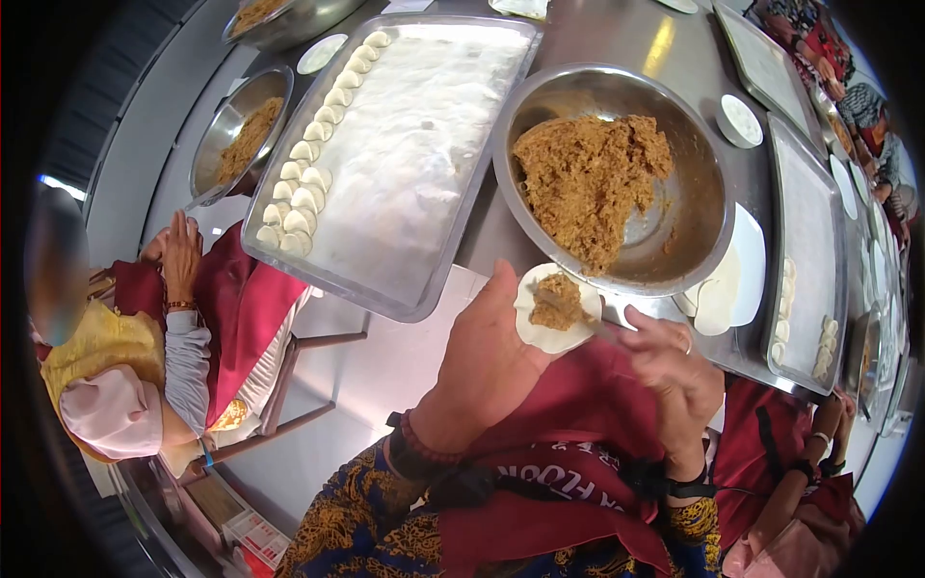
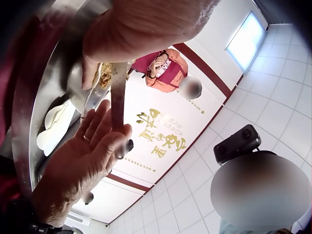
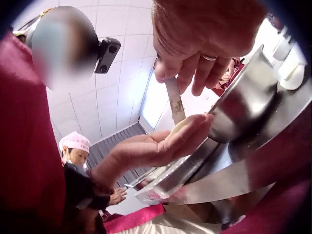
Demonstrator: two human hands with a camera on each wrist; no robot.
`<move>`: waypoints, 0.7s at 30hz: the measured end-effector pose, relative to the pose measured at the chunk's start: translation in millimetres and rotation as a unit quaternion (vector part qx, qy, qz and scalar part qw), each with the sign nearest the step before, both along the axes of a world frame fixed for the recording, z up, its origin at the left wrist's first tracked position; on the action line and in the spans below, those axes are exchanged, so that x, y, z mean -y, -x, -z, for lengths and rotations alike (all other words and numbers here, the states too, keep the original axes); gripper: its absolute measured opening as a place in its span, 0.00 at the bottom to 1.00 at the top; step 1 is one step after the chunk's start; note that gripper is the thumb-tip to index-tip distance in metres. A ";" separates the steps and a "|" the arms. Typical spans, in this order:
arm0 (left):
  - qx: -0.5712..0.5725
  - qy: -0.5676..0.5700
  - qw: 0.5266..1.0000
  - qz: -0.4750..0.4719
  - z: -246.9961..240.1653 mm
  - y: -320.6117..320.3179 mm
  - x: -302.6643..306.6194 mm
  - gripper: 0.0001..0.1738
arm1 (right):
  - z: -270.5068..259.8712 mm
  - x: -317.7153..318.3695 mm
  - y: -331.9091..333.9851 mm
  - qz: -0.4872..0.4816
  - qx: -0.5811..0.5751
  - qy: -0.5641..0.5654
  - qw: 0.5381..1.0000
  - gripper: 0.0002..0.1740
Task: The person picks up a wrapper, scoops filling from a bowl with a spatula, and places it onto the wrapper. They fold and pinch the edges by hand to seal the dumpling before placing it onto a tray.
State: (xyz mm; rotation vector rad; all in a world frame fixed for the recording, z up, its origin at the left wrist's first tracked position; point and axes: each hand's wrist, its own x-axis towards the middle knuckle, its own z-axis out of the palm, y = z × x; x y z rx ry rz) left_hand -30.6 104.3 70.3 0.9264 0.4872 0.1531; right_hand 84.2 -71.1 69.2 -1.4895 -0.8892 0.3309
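My left hand [image 1: 487, 356] holds a round dumpling wrapper [image 1: 551, 339] along its fingers, thumb raised at its left edge. A lump of brown filling [image 1: 559, 301] sits on the middle of the wrapper. Between thumb and fingers, my right hand [image 1: 677, 374] pinches a flat metal spatula [image 3: 175, 102], its smeared blade reaching to the wrapper. Just beyond both hands stands a large steel bowl [image 1: 689, 188] with a mound of brown filling [image 1: 588, 183]. Right of the bowl, more flat wrappers [image 1: 717, 301] lie by a white sheet [image 1: 750, 265].
A floured metal tray [image 1: 405, 144] at left carries rows of folded dumplings [image 1: 310, 197]. Behind it is another filling bowl [image 1: 200, 159]. At right are a second tray [image 1: 811, 222] and a small white bowl [image 1: 739, 121]. People in maroon aprons sit on both sides.
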 end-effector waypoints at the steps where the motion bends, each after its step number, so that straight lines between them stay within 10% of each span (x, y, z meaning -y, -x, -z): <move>1: -0.002 -0.001 1.000 0.002 -0.9 0.1 0.5 0.37 | -1.5 1.8 1.5 -0.022 0.093 0.032 0.995 0.06; 9: 0.078 0.348 0.929 -0.099 3.6 0.0 3.6 0.20 | -8.3 30.2 5.2 -0.026 0.154 0.063 0.986 0.06; 15: 0.043 0.331 0.938 -0.094 -3.2 -2.5 4.9 0.20 | -4.0 19.9 14.9 -0.001 0.221 0.082 0.972 0.05; 21: -0.023 -0.021 0.995 -0.090 17.1 -2.7 6.8 0.19 | -14.4 29.0 16.3 -0.036 0.256 0.078 0.963 0.08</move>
